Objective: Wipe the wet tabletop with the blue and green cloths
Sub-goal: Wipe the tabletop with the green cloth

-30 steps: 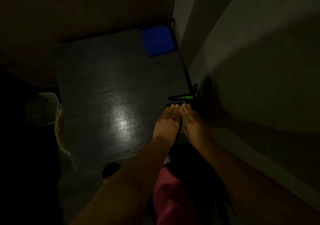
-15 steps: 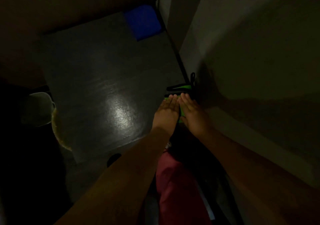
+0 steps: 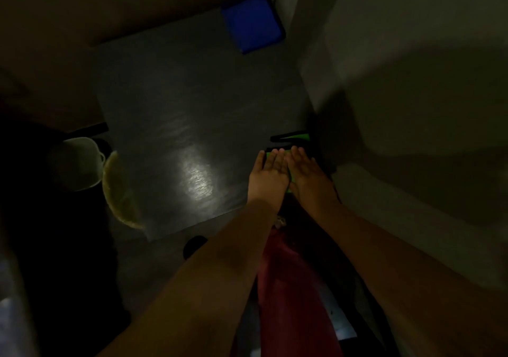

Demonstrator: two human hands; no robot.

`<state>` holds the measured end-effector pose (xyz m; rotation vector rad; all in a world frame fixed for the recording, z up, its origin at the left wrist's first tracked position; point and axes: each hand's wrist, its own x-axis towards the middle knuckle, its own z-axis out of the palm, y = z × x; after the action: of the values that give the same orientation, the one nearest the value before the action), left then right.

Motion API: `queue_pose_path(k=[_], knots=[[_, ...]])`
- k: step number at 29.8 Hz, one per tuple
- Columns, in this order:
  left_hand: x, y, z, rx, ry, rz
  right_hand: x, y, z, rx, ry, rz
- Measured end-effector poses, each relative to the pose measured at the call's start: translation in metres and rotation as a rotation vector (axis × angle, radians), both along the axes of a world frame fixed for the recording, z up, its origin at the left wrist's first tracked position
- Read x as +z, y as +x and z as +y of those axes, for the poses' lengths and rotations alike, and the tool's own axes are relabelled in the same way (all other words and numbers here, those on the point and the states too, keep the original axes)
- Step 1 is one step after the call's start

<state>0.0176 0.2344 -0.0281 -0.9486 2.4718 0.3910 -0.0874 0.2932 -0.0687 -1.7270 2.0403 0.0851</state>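
Since the earlier pictures little has moved on the surface (image 3: 178,104) itself: both hands stay flat, side by side, on the green cloth (image 3: 290,176) at the near right corner, and only the view has shifted, so the blue cloth (image 3: 251,25) sits a bit differently at the top of the picture.

The left hand (image 3: 268,176) and the right hand (image 3: 309,179) lie palm down with fingers straight and together, pressing on the green cloth rather than closing a grip on it. Green shows only between the hands and just past the fingertips. The blue cloth lies folded at the far right corner, well apart from both hands. A bright sheen near the middle of the dark top suggests water there.

Both cloths look soft, light and limp. They should bunch or fold if pulled by an edge, and slide easily on a wet top. A flat palm spread across the middle seems the best hold for wiping; pinching a corner would serve only to lift one. The light is dim, so the texture cannot be told.
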Motion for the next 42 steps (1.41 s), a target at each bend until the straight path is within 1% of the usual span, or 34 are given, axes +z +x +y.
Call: queue_pose_path(k=[5,8,11,14,15,19,22,26,31,34,37,42], knots=[[-0.002,0.049,0.005,0.028,-0.017,-0.026,0.007,0.052,-0.004,0.050,0.046,0.042],[-0.003,0.080,0.005,0.051,-0.037,-0.034,0.010,0.080,-0.006,0.110,0.071,0.110],[-0.002,0.109,0.006,0.054,-0.025,-0.040,0.006,0.103,-0.008,0.146,0.102,0.106],[-0.003,0.141,0.006,0.082,-0.019,-0.053,0.012,0.134,-0.014,0.196,0.059,0.093],[-0.003,0.152,0.006,0.091,-0.021,-0.054,0.013,0.146,-0.017,0.196,0.032,0.077],[-0.004,0.191,0.008,0.167,-0.028,-0.001,0.015,0.184,-0.024,0.171,0.054,0.048],[-0.003,0.219,0.009,0.222,-0.019,0.035,0.015,0.210,-0.020,0.259,0.193,0.050],[-0.002,0.252,0.007,0.254,-0.008,0.031,0.015,0.242,-0.026,0.285,0.192,0.099],[0.000,0.280,0.008,0.292,0.002,0.029,0.018,0.271,-0.030,0.311,0.214,0.134],[-0.002,0.290,0.007,0.302,0.006,0.015,0.019,0.282,-0.032,0.308,0.220,0.117],[-0.002,0.292,0.006,0.291,0.007,-0.010,0.021,0.286,-0.033,0.317,0.247,0.140],[-0.002,0.290,0.006,0.299,-0.001,0.002,0.023,0.285,-0.034,0.309,0.264,0.111]])
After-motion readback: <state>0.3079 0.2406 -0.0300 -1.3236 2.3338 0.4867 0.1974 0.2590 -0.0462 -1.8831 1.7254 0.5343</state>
